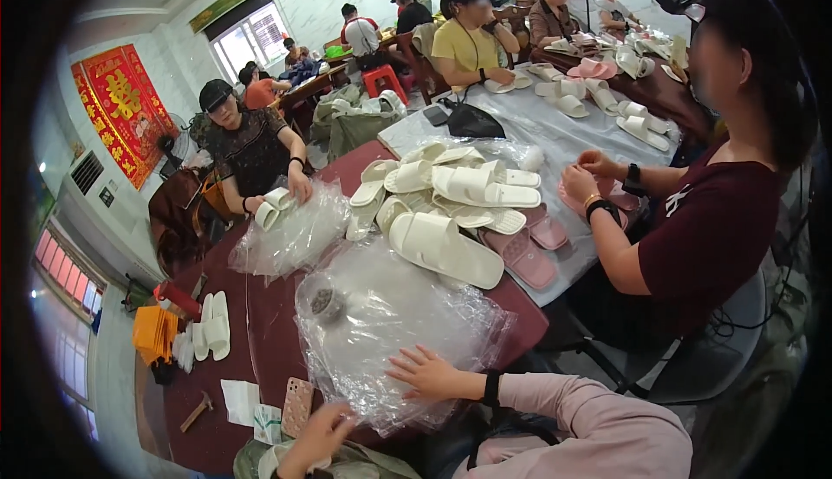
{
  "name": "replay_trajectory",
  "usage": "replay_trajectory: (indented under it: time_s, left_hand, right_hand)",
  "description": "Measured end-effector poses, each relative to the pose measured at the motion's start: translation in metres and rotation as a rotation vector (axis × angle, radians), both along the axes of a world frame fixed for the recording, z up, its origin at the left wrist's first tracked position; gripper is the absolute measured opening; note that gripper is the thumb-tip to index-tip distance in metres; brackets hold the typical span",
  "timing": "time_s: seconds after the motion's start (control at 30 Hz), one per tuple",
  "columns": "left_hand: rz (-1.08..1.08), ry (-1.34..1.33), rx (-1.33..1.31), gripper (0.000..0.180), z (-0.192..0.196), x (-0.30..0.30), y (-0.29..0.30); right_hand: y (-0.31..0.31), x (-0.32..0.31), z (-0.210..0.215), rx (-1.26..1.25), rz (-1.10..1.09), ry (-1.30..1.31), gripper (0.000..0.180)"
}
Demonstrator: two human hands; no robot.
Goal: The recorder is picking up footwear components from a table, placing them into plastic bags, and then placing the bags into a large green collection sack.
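Note:
My right hand (426, 375) lies flat with spread fingers on a stack of clear plastic bags (390, 314). My left hand (319, 440) is low at the table's near edge, close to the bags' corner. Its fingers are apart, and I see nothing held in them. Below it, a pale slipper (270, 460) shows partly, beside grey-green fabric. On top of the bags stands a small round clear container (324, 303) with dark contents. Just beyond the bags rises a pile of cream slippers (446, 249), with pink slippers (520, 258) at its right side.
A patterned phone (297, 407), white papers (240, 403) and a hammer (198, 411) lie at left, below a white slipper pair (211, 326) and an orange packet (154, 334). A co-worker sits close at right; another, across the table, handles slippers (273, 208) over more plastic bags (293, 234).

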State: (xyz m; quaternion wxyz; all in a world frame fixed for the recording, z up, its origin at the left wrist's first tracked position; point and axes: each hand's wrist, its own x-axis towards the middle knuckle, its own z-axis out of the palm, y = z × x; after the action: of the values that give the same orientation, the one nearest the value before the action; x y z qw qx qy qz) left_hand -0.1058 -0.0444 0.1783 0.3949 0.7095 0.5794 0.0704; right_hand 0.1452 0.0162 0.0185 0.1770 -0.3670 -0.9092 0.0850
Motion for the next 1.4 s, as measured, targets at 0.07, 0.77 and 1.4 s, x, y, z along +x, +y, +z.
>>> replay_trajectory:
  time_s: [0.07,0.77,1.4]
  left_hand:
    - [0.083,-0.097,0.169,0.028,-0.019,-0.005,0.038]
    - [0.304,0.590,0.432,0.087,-0.081,0.020,0.238]
    - [-0.113,0.513,0.544,0.038,-0.070,0.040,0.128]
  right_hand:
    - [-0.005,0.001,-0.009,0.042,0.010,-0.018,0.064]
    - [-0.012,0.005,-0.028,-0.028,-0.017,0.003,0.060]
    - [-0.014,0.010,-0.019,-0.095,0.029,0.013,0.064]
